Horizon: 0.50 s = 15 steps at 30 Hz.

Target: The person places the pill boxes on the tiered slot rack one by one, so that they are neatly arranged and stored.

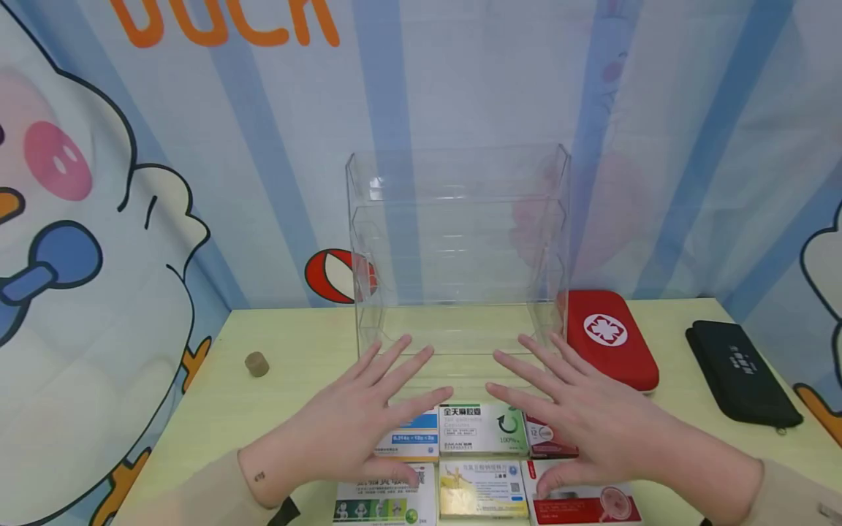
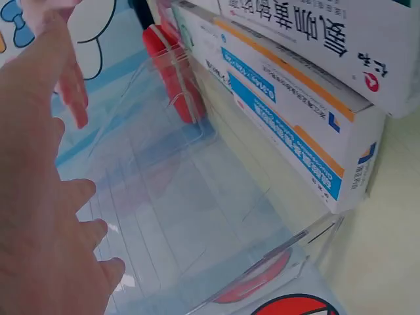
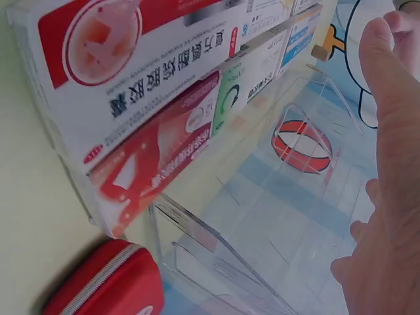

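Note:
Both hands hover with fingers spread over two rows of medicine boxes, holding nothing. My left hand [image 1: 365, 416] is above the blue-and-white box [image 1: 416, 432] and the white box with a green strip [image 1: 384, 500]. Over the dark red box [image 1: 549, 438] and the red-and-white box [image 1: 585, 502] is my right hand [image 1: 592, 424], partly covering them. Between the hands lie a green-and-white box [image 1: 483, 429] and a yellow-and-white box [image 1: 483, 488]. Beyond the fingertips stands a clear tiered acrylic rack [image 1: 460, 252], with no boxes in its tiers.
A red zipped case [image 1: 612, 343] with a white cross emblem lies right of the rack. Farther right is a black zipped pouch [image 1: 743, 372]. A small brown cylinder [image 1: 256, 364] sits on the table [image 1: 296, 340] at left. A printed curtain [image 1: 454, 88] hangs behind.

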{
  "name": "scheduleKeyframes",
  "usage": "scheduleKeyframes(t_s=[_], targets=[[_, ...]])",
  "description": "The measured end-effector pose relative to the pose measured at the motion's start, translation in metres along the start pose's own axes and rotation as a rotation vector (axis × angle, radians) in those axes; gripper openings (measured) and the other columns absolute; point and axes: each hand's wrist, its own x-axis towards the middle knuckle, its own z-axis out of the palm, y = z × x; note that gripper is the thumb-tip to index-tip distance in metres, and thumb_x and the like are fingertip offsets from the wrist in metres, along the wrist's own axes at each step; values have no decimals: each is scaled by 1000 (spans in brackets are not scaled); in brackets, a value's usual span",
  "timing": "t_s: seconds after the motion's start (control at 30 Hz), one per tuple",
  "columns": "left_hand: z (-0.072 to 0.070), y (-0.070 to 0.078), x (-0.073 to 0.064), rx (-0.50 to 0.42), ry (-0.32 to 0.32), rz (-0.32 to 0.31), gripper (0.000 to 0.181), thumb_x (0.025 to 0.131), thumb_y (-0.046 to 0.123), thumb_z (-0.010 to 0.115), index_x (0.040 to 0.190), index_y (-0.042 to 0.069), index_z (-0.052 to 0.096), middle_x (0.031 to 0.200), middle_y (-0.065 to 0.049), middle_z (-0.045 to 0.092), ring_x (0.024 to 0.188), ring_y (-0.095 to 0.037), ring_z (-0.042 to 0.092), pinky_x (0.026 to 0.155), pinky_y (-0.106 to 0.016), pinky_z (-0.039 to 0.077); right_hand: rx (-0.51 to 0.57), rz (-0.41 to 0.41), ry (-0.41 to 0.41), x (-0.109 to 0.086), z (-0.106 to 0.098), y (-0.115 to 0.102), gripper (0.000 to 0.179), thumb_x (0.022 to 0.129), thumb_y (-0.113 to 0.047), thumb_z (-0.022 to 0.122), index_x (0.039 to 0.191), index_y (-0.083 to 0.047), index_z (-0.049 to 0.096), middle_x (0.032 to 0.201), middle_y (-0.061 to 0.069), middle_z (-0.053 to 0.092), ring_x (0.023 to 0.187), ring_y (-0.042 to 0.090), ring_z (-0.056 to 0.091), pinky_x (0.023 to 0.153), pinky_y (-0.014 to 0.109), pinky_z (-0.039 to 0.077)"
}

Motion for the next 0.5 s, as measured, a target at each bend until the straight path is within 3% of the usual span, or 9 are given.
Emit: scheduleKeyframes(t_s=[0.07, 0.17, 0.3, 0.4, 0.5], targets=[[2, -3, 0, 0, 39, -32, 106, 93, 84, 64, 177, 41, 16, 189, -4, -4, 175, -41, 0, 137, -71, 25, 79, 49, -48, -2, 2, -1, 115, 83, -90, 67, 176, -44, 17, 188, -7, 13, 173, 37, 12, 142, 66, 13], [6, -11, 0, -12, 125, -105, 104, 95, 80, 66, 177, 38, 18, 189, -6, 0, 175, -42, 4, 137, -68, 27, 210, 129, -105, -9, 7, -2, 110, 84, -88, 69, 174, -49, 19, 187, -11, 14, 172, 38, 14, 124, 74, 44], [18, -25, -2, -67, 270, -230, 99, 100, 70, 69, 178, 30, 22, 188, -11, 10, 173, -45, 11, 135, -67, 32, 324, 205, -110, -24, 19, -6, 100, 86, -87, 67, 172, -50, 28, 183, -11, 27, 167, 35, 28, 112, 70, 57], [28, -36, -5, -123, 378, -332, 96, 101, 58, 74, 177, 24, 25, 186, -17, 17, 171, -49, 16, 129, -69, 40, 339, 271, -81, -40, 29, -10, 93, 87, -86, 67, 168, -51, 37, 173, -17, 42, 157, 21, 45, 107, 58, 65], [38, -45, -9, -202, 423, -436, 98, 101, 46, 79, 177, 18, 25, 185, -19, 18, 171, -47, 20, 126, -69, 45, 328, 359, -54, -60, 39, -11, 87, 86, -85, 69, 162, -49, 47, 159, -22, 53, 143, 10, 54, 99, 40, 69]])
